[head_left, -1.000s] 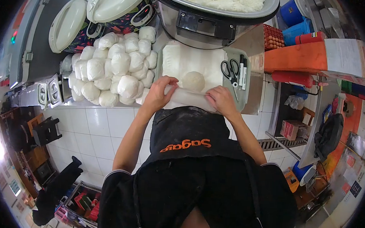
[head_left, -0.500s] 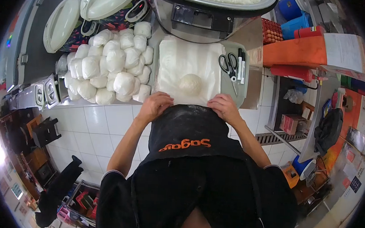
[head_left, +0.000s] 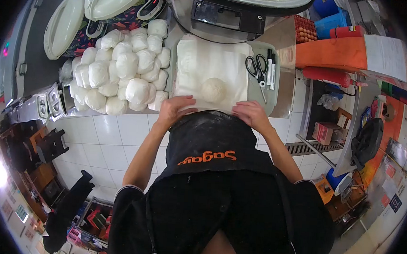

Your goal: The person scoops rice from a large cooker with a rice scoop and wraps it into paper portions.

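A round, pale dough ball (head_left: 213, 89) sits near the front of a stack of whitish plastic sheets (head_left: 194, 56). My left hand (head_left: 178, 110) has its fingers closed on the near left corner of the top sheet. At the near right corner, my right hand (head_left: 251, 115) pinches the same sheet between thumb and fingers. The sheet's near edge is raised a little between both hands, close to the ball's front. Under the stack lies a pale green tray (head_left: 271, 102).
A big pile of wrapped white balls (head_left: 127, 65) stands left of the tray. Scissors (head_left: 258, 72) and markers (head_left: 270, 71) lie on the tray's right side. Behind is a machine (head_left: 229, 17) with a wide pan of white food. Lidded pots (head_left: 64, 27) stand at the back left.
Both hands have moved slightly forward with the sheet's near edge, bringing it closer to the dough ball. The view has shifted a little.
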Available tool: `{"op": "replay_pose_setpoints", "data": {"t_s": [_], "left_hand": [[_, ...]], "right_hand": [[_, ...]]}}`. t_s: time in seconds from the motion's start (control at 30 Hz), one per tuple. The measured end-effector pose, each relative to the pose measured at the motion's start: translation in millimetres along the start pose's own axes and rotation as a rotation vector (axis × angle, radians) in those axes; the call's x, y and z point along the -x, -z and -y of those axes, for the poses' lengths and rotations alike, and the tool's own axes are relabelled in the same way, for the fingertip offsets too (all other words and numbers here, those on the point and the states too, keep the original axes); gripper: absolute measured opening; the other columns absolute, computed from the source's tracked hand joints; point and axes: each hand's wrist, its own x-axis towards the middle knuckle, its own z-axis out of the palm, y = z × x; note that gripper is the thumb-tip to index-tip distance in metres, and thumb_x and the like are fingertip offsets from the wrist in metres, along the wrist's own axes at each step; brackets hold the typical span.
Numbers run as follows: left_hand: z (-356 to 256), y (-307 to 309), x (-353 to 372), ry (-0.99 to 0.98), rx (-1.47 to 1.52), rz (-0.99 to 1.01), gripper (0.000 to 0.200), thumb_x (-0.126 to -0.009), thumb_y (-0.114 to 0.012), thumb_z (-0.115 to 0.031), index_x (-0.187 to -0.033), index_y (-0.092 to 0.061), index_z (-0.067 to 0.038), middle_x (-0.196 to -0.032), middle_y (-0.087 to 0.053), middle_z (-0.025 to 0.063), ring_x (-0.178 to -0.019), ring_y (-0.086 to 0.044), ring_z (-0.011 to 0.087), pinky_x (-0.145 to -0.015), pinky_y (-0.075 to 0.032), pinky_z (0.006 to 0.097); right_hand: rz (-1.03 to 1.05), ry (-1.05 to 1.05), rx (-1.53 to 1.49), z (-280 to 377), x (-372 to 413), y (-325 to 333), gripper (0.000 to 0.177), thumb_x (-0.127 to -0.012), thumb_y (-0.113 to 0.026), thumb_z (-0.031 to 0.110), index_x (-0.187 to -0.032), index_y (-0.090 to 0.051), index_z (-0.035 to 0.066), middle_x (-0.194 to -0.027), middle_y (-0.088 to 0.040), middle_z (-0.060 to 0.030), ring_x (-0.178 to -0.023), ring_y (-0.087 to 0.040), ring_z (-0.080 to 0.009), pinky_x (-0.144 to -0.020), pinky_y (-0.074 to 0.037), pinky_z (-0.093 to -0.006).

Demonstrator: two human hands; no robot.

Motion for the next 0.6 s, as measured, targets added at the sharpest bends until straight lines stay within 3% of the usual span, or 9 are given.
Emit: {"op": "replay_pose_setpoints", "data": {"t_s": [0.07,0.17,0.3,0.37,0.43,0.5,0.53,0.57,0.6], "left_hand": [[9,7,10,-0.064,-0.024,0.055,0.016,-0.079,-0.074,-0.011,-0.093,-0.072,-0.004,-0.102,-0.073,0.0081,-0.102,-0.069,0.0239,-0.084,-0.056,0.0339],[9,12,14,-0.152,-0.1,0.127,0.012,-0.079,-0.071,-0.007,-0.091,-0.071,-0.005,-0.108,-0.072,0.0083,-0.11,-0.066,0.0264,-0.089,-0.056,0.0364],[6,20,19,-0.207,-0.231,0.164,0.009,-0.081,-0.069,-0.006,-0.09,-0.069,-0.005,-0.112,-0.071,0.0092,-0.113,-0.064,0.0266,-0.095,-0.054,0.0382],[7,20,23,-0.182,-0.21,0.182,0.01,-0.081,-0.068,-0.005,-0.092,-0.07,-0.005,-0.113,-0.07,0.0095,-0.114,-0.063,0.0278,-0.098,-0.053,0.0392],[9,22,28,-0.149,-0.199,0.201,0.012,-0.082,-0.067,-0.005,-0.093,-0.07,-0.005,-0.113,-0.07,0.0097,-0.115,-0.063,0.0289,-0.1,-0.051,0.0402],[8,20,23,-0.074,-0.046,0.087,0.01,-0.088,-0.065,-0.006,-0.096,-0.07,-0.002,-0.102,-0.073,0.0103,-0.095,-0.07,0.0216,-0.088,-0.055,0.0331],[4,20,20,-0.075,-0.045,0.091,0.01,-0.088,-0.065,-0.006,-0.096,-0.07,-0.002,-0.102,-0.073,0.0103,-0.095,-0.07,0.0216,-0.088,-0.055,0.0331],[-1,19,16,0.188,0.121,0.053,0.011,-0.091,-0.063,-0.009,-0.095,-0.071,-0.001,-0.091,-0.072,0.0092,-0.081,-0.065,0.0156,-0.077,-0.053,0.0302],[-4,18,12,0.45,0.287,0.012,0.014,-0.094,-0.062,-0.011,-0.095,-0.071,0.001,-0.08,-0.072,0.0082,-0.067,-0.06,0.0095,-0.066,-0.051,0.0272]], "right_hand": [[0.099,0.126,0.242,5,6,2,0.034,-0.076,-0.068,0.003,-0.11,-0.069,0.009,-0.12,-0.067,-0.0078,-0.117,-0.06,-0.0227,-0.093,-0.048,-0.0378],[0.163,0.152,0.333,11,4,5,0.042,-0.073,-0.064,0.0,-0.115,-0.066,0.008,-0.13,-0.062,-0.0062,-0.129,-0.051,-0.0218,-0.101,-0.045,-0.0385],[0.161,0.144,0.245,9,5,-3,0.038,-0.077,-0.062,-0.002,-0.114,-0.066,0.007,-0.127,-0.064,-0.0069,-0.127,-0.054,-0.0239,-0.104,-0.044,-0.0397],[0.136,0.077,0.1,8,8,-9,0.036,-0.081,-0.06,-0.002,-0.116,-0.066,0.006,-0.123,-0.066,-0.0089,-0.12,-0.058,-0.029,-0.105,-0.046,-0.0406],[0.097,-0.031,0.019,10,11,-9,0.032,-0.085,-0.059,0.0,-0.116,-0.066,0.005,-0.122,-0.066,-0.0108,-0.117,-0.061,-0.0269,-0.103,-0.047,-0.0379],[0.051,-0.142,-0.059,13,12,-10,0.028,-0.089,-0.058,0.002,-0.116,-0.066,0.003,-0.121,-0.067,-0.0126,-0.115,-0.063,-0.0249,-0.1,-0.048,-0.0353],[0.042,-0.34,-0.207,12,12,-11,0.026,-0.092,-0.058,0.005,-0.116,-0.066,0.002,-0.119,-0.068,-0.0127,-0.108,-0.065,-0.0206,-0.096,-0.048,-0.0324],[0.032,-0.537,-0.354,12,12,-11,0.024,-0.095,-0.057,0.008,-0.115,-0.066,0.002,-0.117,-0.069,-0.0127,-0.102,-0.066,-0.0164,-0.092,-0.049,-0.0295],[-0.108,-0.453,-0.442,15,9,-15,0.023,-0.099,-0.057,0.015,-0.113,-0.067,0.0,-0.108,-0.071,-0.0089,-0.088,-0.062,-0.0091,-0.081,-0.047,-0.025]]}}
